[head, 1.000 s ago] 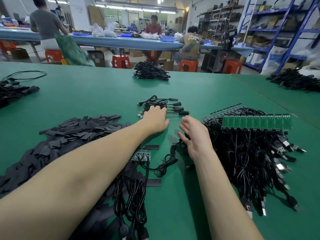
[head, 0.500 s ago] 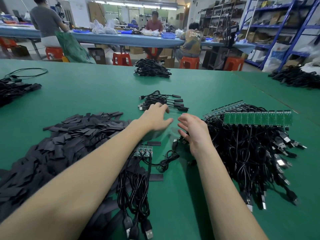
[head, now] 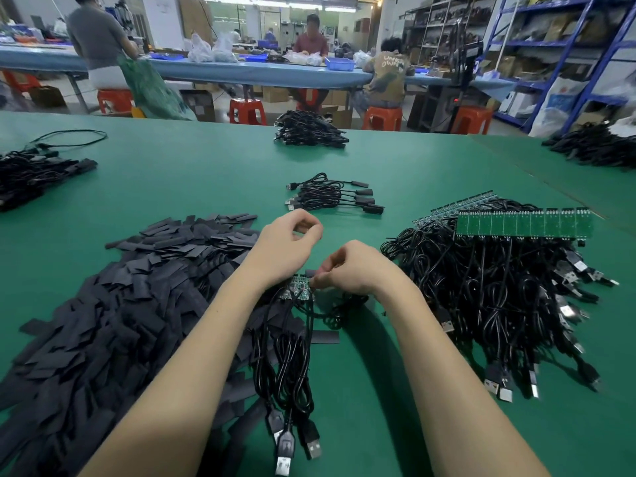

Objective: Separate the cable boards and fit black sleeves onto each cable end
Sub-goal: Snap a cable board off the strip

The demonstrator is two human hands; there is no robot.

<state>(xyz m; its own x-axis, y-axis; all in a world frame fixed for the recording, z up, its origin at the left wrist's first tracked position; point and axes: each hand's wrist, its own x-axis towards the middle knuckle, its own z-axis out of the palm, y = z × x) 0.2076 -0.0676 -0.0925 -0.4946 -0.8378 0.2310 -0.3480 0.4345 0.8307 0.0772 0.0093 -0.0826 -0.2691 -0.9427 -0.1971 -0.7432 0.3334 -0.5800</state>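
On the green table [head: 206, 173]: all the work lies here, seen from the head camera.
Small board strip: a short strip of green cable boards [head: 298, 287] lies at centre, between the 2 wrists, its black cables [head: 292, 359] running toward the viewer and ending in USB plugs [head: 296, 445].
Right hand [head: 354, 268]: fingers curled down, fingertips pinching at the right end of the small strip; what exactly they pinch is hidden.
Left hand [head: 287, 244]: raised just above and behind the strip, fingers loosely curled, thumb near forefinger; whether it holds anything I cannot tell.
Black sleeves [head: 113, 304]: flat dark rectangles in a broad heap on the left, 1 loose piece [head: 325, 338] beside the cables.
Large board row [head: 523, 224]: a long green panel on the right, atop a tangled cable pile [head: 499, 297].
Sleeved cables [head: 334, 197]: a small bundle behind the hands, black sleeves on their ends.
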